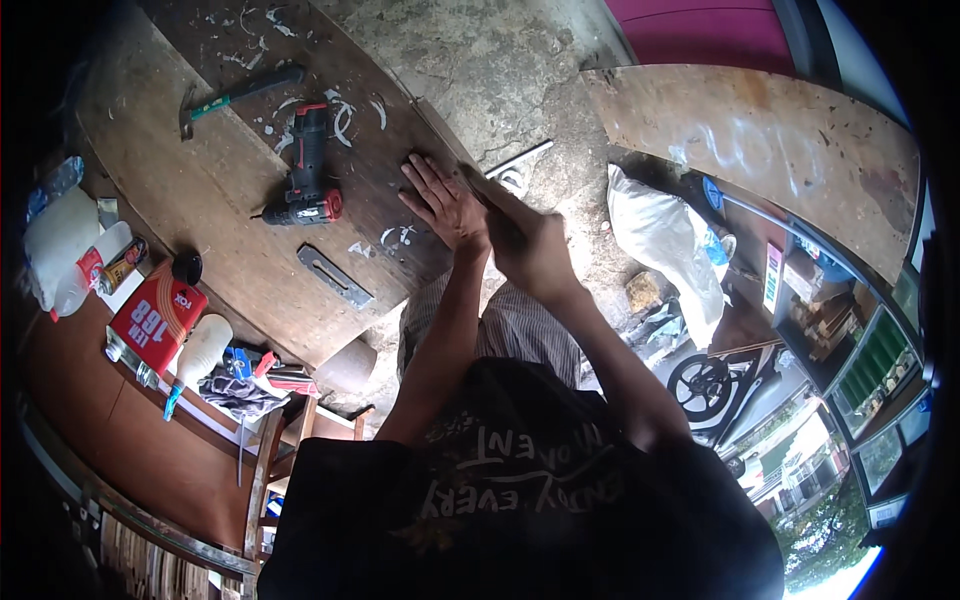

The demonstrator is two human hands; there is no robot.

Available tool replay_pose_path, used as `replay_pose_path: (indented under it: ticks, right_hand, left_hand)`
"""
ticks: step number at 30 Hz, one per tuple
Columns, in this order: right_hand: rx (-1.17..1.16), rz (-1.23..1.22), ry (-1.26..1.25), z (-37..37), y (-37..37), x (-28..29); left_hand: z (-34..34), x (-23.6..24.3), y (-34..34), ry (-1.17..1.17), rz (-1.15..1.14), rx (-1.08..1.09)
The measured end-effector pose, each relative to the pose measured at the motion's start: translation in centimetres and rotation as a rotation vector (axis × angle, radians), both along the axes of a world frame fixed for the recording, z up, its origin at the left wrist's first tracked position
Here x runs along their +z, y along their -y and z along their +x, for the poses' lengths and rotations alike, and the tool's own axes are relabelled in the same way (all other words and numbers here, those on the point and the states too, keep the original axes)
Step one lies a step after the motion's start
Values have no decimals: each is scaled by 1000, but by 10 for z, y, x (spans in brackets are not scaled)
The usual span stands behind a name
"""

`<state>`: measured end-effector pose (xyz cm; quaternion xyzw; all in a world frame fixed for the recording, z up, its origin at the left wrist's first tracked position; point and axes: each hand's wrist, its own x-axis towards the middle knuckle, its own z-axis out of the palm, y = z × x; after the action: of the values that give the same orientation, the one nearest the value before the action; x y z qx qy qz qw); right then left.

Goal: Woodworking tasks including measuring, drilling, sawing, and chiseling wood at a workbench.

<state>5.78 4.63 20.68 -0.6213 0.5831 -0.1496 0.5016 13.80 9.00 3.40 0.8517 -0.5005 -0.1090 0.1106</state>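
My left hand (447,208) lies flat on the dark wooden board (370,180), fingers stretched out, near its right edge. Just beside it, my right hand (533,248) is closed at that edge, somewhat blurred. Whatever it grips is hidden by the fingers. To the left of my hands a black and red cordless drill (310,160) rests on its side. Farther off lies a hammer (240,98) with a green and black handle. A flat grey metal plate with a long slot (335,276) sits closer to me. Pale curled shavings (343,118) are scattered over the board.
At the left stand a red can (158,312), a white glue bottle (205,345) and other containers. Right of me are a white sack (660,230), a large wooden panel (750,140) and a glass-fronted cabinet (865,370). A thin pale rod (520,158) lies beyond my hands.
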Motion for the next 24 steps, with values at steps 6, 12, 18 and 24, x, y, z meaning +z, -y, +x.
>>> replay_pose_path:
  ticks: [6,12,18,24]
  right_hand:
    - [-6,-65,-28,-12,-31,20]
    - [47,-4,-32,-35,-42,66]
    - [54,-83,-63,32,30,-28]
    - [-42,53,-60,-15,-40,142]
  left_hand:
    - [5,-16,-13,366,131,-25]
    - [7,-5,-10,122,46,-4]
    - [1,-23,-2,816,302,-99]
    - [13,8,-17,52,59,-12]
